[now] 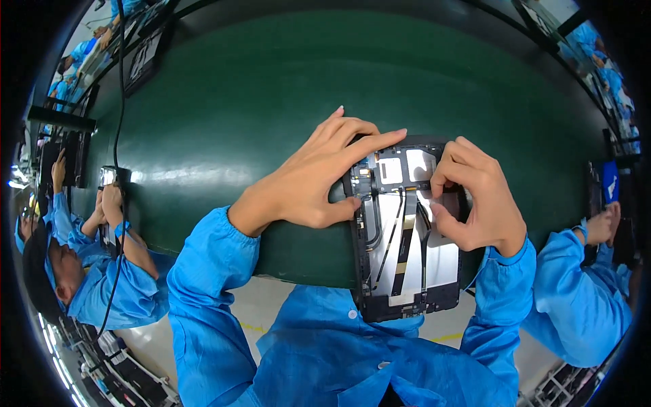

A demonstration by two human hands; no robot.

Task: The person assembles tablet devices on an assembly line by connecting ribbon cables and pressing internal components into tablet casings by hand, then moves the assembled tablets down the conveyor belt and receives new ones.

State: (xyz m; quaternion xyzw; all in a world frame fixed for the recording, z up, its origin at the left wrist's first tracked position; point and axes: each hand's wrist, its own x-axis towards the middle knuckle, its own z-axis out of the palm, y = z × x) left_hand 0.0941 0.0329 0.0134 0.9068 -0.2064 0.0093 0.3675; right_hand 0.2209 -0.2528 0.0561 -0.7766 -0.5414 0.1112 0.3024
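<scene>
Green matting covers the work table (224, 115), which curves across the far and middle part of the view. At its near edge, right of centre, lies an opened tablet (407, 230) with its back cover off: a black frame around silvery metal plates, thin black cables and a flat ribbon running lengthwise. Its near end overhangs the table edge, above the person's blue smock.

The left hand (319, 180) rests on the tablet's left side, fingers stretched over the far left corner and the thumb pressed against the left edge of the frame; it steadies the device rather than closing round it. The right hand (475, 200) sits on the right side with fingers curled, the thumb and forefinger pinched together at a small part near the far middle of the inner plate; what exactly is between the tips is too small to tell.

Far left, a black cable (121, 88) hangs down across the matting. At the left a co-worker in a blue smock (115, 285) bends over a small device, and at the right edge another blue sleeve (576, 298) reaches toward a dark object
</scene>
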